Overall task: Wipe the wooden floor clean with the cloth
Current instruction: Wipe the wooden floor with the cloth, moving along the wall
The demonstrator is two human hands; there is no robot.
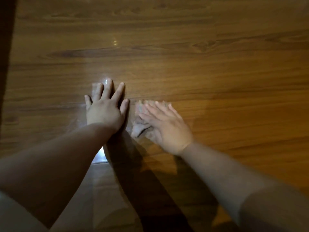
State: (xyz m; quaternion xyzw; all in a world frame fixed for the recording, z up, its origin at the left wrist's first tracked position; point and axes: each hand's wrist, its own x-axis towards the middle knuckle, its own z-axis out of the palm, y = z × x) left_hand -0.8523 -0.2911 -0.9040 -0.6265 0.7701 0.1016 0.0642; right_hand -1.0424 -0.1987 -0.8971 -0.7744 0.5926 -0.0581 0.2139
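The wooden floor [184, 56] fills the view, brown with dark grain and a glossy sheen. My left hand [105, 108] lies flat on it with fingers spread and straight, pointing away from me. Just to its right, my right hand [165, 126] presses down on a pale crumpled cloth [139, 126] with straight fingers; the hand is motion-blurred. Most of the cloth is hidden under that hand, with its edge showing past the fingertips and beside the thumb.
A dark vertical edge [6, 47] runs along the far left of the view. A bright reflection [115, 41] glints on the boards ahead, and another sits between my forearms. Bare boards stretch ahead and to the right.
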